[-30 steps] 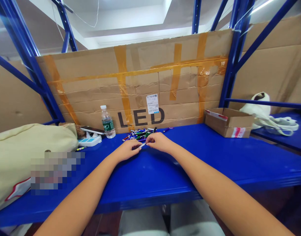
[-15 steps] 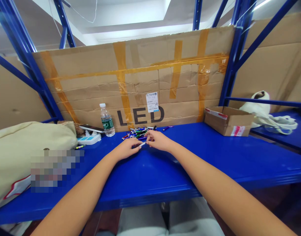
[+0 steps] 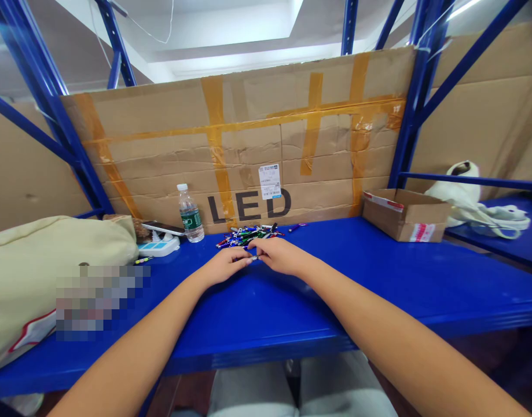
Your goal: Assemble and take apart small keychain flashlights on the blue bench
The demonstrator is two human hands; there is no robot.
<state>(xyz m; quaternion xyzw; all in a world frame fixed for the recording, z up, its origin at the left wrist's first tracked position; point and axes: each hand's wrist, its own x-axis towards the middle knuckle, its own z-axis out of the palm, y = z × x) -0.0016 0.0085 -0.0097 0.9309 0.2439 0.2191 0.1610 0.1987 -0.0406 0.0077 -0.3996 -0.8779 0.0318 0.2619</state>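
Note:
My left hand [image 3: 226,264] and my right hand [image 3: 278,253] meet just above the blue tabletop. Between their fingertips is a slim white and silver pen [image 3: 254,258], mostly covered by the fingers. The left thumb and fingers pinch one end, and the right fingers close on the other. Right behind the hands lies a loose pile of pens [image 3: 244,235] in blue, green, red, black and silver. One purple pen [image 3: 297,227] lies apart, to the right of the pile.
A water bottle [image 3: 190,215] stands left of the pile, beside a white power strip [image 3: 160,247] and a phone [image 3: 163,228]. A cream bag [image 3: 61,249] fills the left side. An open cardboard box [image 3: 405,215] sits at the right. Taped cardboard [image 3: 170,168] walls the back.
My right hand has moved slightly left and down, closer to the left hand. Less of the pen shows between the fingers. My left hand has barely moved.

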